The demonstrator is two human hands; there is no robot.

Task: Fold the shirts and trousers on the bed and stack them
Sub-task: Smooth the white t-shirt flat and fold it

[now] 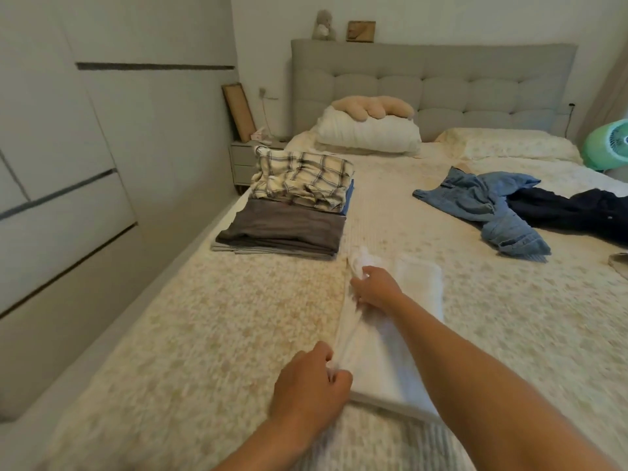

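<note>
A white garment lies partly folded on the bed in front of me. My left hand grips its near left edge. My right hand grips the far left edge, lifting that side into a ridge. Beyond, at the bed's left side, stands a stack of folded clothes: a plaid shirt on top, grey pieces beneath. Light blue jeans and a dark navy garment lie crumpled at the right.
White pillows with a beige plush cushion sit at the grey headboard. A nightstand and wardrobe doors stand left of the bed. A green fan is at the far right.
</note>
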